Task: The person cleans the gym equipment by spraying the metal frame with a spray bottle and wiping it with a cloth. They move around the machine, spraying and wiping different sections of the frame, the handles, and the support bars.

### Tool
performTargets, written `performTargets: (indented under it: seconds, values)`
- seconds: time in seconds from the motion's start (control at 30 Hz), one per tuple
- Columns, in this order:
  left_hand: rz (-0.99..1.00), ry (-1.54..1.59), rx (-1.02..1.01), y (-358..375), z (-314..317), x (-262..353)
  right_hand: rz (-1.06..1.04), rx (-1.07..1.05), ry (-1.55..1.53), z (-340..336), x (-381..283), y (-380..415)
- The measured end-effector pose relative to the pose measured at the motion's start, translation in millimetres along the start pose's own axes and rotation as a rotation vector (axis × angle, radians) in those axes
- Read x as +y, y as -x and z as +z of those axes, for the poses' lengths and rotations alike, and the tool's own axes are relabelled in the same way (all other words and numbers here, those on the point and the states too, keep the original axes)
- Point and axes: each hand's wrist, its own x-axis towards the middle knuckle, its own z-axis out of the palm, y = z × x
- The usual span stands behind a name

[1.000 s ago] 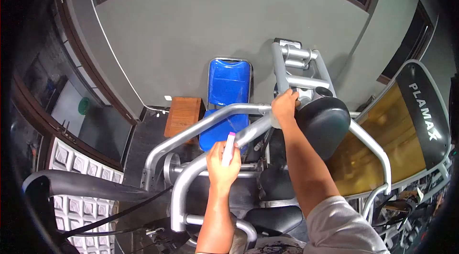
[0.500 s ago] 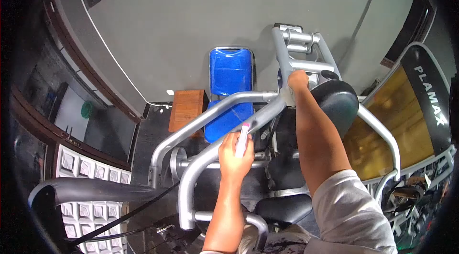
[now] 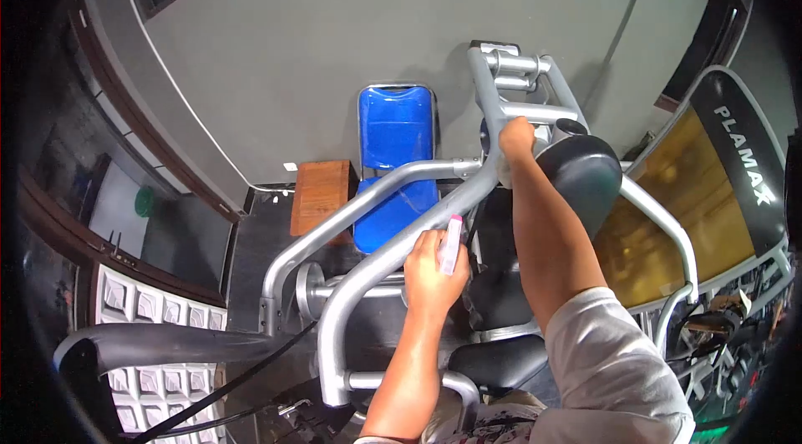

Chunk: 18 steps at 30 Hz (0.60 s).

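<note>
My left hand (image 3: pixel 436 270) is closed around a slim white tube with a pink cap (image 3: pixel 452 245), which points up between thumb and forefinger. Its knuckles are right beside the thick silver bar (image 3: pixel 386 258) of a gym machine. Farther up, my right hand (image 3: pixel 517 139) is closed at the machine's upper silver frame (image 3: pixel 489 89), next to a black padded cushion (image 3: pixel 580 167). The undersides of its fingers are hidden, and I cannot tell whether anything besides the frame is in them.
A blue chair (image 3: pixel 398 128) stands against the grey wall, with a brown wooden stool (image 3: pixel 321 193) beside it. To the right is a panel marked PLAMAX (image 3: pixel 742 156). A black padded arm (image 3: pixel 180 337) juts out at the lower left, near white patterned blocks (image 3: pixel 159 304).
My left hand has moved to the right along the silver bar, carrying the white tube. My right hand stays at the upper frame. The whole view has shifted slightly.
</note>
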Motion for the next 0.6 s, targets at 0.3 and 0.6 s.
performTargets:
  seconds: [0.3, 0.6]
  values:
    - [0.047, 0.019, -0.015, 6, 7, 21, -0.501, -0.305, 0.326, 31, 6, 108]
    - [-0.203, 0.113, 0.115, 54, -77, 8, -0.880, 0.084, -0.190, -8, 32, 158]
